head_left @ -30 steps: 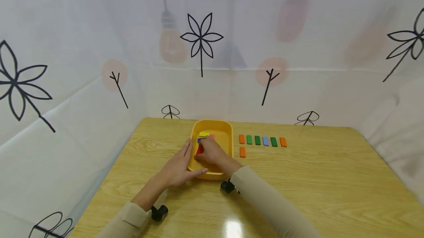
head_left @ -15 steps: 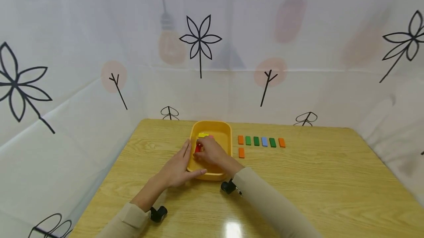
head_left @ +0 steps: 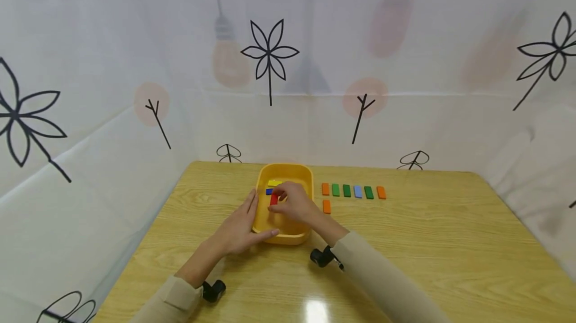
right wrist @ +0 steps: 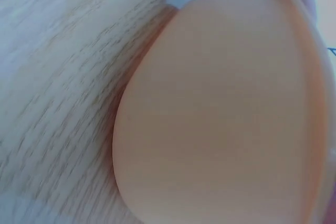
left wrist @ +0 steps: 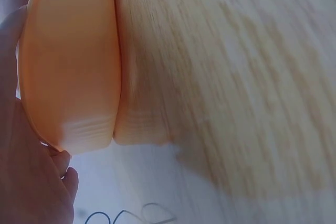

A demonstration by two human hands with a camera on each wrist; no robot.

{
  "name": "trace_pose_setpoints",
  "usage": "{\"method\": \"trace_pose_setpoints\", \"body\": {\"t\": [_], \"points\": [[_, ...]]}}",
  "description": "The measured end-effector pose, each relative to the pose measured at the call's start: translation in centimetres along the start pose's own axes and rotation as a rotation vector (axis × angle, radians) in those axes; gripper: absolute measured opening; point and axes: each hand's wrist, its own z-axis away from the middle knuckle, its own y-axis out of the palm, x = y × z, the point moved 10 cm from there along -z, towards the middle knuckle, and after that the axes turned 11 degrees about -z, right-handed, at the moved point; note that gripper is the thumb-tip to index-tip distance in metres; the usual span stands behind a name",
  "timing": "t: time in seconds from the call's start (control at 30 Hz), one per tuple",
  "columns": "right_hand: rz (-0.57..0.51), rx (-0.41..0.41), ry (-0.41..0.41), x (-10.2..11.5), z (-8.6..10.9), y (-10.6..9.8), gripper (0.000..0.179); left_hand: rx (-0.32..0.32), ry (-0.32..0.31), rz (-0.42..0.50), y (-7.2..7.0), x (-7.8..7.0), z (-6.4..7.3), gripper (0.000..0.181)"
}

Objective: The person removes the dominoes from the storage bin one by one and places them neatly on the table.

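Observation:
A yellow-orange plastic tray point(head_left: 297, 175) stands on the table. My left hand point(head_left: 237, 228) lies along its left side with straight fingers, the thumb reaching across the front rim. In the left wrist view that hand point(left wrist: 26, 171) borders the tray's outer wall point(left wrist: 73, 66). Over the inside of the tray, my right hand point(head_left: 294, 204) pinches a red rectangular block point(head_left: 274, 198) between thumb and fingers. A yellow block point(head_left: 275, 183) and a blue block point(head_left: 269, 191) lie inside, beyond the red one. The right wrist view is mostly filled by the tray's outer wall point(right wrist: 215, 103).
Right of the tray, several blocks form a row, from an orange block point(head_left: 325, 189) through green and a light blue block point(head_left: 357, 191) to another orange block point(head_left: 381, 192). One more orange block point(head_left: 326, 207) lies below the row's left end. A patterned white cloth point(head_left: 288, 128) hangs behind.
My right hand has shifted slightly right with the red block, and the blue block shows again beside the fingers. The left hand keeps its place on the tray.

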Motion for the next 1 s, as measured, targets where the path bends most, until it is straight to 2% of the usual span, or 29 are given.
{"method": "trace_pose_setpoints", "body": {"t": [0.43, 0.6, 0.9, 1.0], "points": [[-0.040, -0.050, -0.064, 0.6, 1.9, -2.6, 0.039, 0.041, -0.035, 0.025, 0.4, 0.2, -0.1, 0.118], [-0.064, -0.049, -0.099, 0.5, 2.4, -3.2, 0.034, 0.043, -0.035, 0.021, 0.5, 0.3, -0.1, 0.118], [-0.075, -0.047, -0.020, -1.3, 3.7, -4.2, 0.034, 0.035, -0.032, 0.013, 0.5, 0.3, -0.1, 0.116], [-0.074, -0.054, -0.016, -1.5, 4.1, -4.7, 0.035, 0.033, -0.035, 0.008, 0.6, 0.4, -0.2, 0.117]]}}
